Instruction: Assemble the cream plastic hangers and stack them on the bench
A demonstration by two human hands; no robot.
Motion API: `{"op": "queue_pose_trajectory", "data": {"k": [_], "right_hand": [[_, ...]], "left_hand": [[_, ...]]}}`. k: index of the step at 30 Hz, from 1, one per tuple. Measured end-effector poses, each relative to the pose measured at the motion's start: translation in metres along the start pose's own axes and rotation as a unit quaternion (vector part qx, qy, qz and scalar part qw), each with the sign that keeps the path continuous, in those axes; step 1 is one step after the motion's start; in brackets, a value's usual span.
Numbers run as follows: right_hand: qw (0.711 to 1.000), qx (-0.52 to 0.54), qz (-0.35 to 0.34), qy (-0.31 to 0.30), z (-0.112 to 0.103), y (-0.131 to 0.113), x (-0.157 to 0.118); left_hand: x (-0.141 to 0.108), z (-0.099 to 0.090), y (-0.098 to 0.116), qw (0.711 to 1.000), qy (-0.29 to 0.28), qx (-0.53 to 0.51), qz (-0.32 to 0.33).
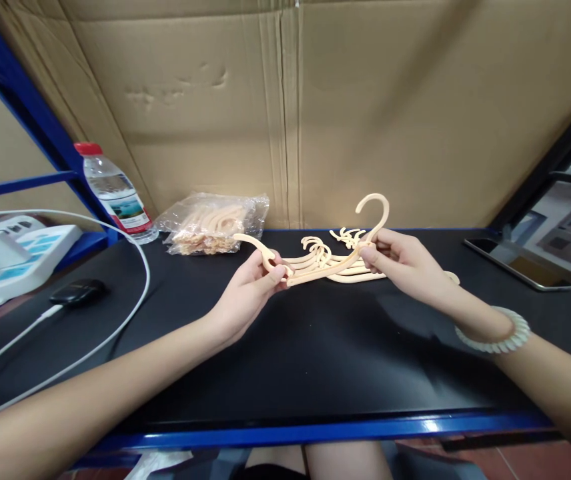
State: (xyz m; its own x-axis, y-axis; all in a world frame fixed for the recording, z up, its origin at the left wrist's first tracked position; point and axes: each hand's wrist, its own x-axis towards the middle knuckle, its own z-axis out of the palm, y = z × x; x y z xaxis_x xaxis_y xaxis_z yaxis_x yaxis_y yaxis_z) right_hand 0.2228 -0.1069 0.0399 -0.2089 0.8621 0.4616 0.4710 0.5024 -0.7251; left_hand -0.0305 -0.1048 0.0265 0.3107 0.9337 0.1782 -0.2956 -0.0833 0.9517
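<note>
My right hand (405,262) is closed on a cream plastic hanger (323,272), just below its hook, which points up. One arm of this hanger slopes down toward my left hand (250,290). My left fingers pinch a curved cream hook piece (253,244) against the end of that arm. Whether the two are joined there is hidden by my fingers. Behind and below, several more cream hangers (353,279) lie overlapping on the black table (285,360), their hooks toward the back.
A clear plastic bag (210,223) of cream hangers and a red-capped water bottle (118,193) stand at the back left. A white cable (143,287), a black device (78,291) and a white power strip (30,260) are at left. A phone-like tablet (515,265) lies right. Cardboard (415,100) closes the back.
</note>
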Motion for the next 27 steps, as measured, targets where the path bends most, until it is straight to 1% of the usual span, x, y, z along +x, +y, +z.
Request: {"op": "queue_pose_trajectory", "data": {"k": [5,7,12,18,27], "right_hand": [[0.999,0.028,-0.015,0.019,0.002,-0.004,-0.004],[0.999,0.033,-0.018,0.036,0.003,-0.006,-0.005],[0.995,0.055,-0.023,0.081,0.003,-0.008,-0.007],[0.994,0.046,-0.033,0.093,0.003,-0.007,-0.007],[0.993,0.006,-0.065,0.093,0.004,-0.006,-0.009]], "left_hand": [[0.000,0.000,0.005,0.999,-0.013,-0.027,-0.032],[0.000,-0.001,0.007,0.998,-0.021,-0.031,-0.044],[0.002,-0.006,0.011,0.995,-0.059,-0.044,-0.069],[0.005,-0.009,0.013,0.993,-0.086,-0.057,-0.064],[0.006,-0.010,0.013,0.991,-0.083,-0.065,-0.079]]}}
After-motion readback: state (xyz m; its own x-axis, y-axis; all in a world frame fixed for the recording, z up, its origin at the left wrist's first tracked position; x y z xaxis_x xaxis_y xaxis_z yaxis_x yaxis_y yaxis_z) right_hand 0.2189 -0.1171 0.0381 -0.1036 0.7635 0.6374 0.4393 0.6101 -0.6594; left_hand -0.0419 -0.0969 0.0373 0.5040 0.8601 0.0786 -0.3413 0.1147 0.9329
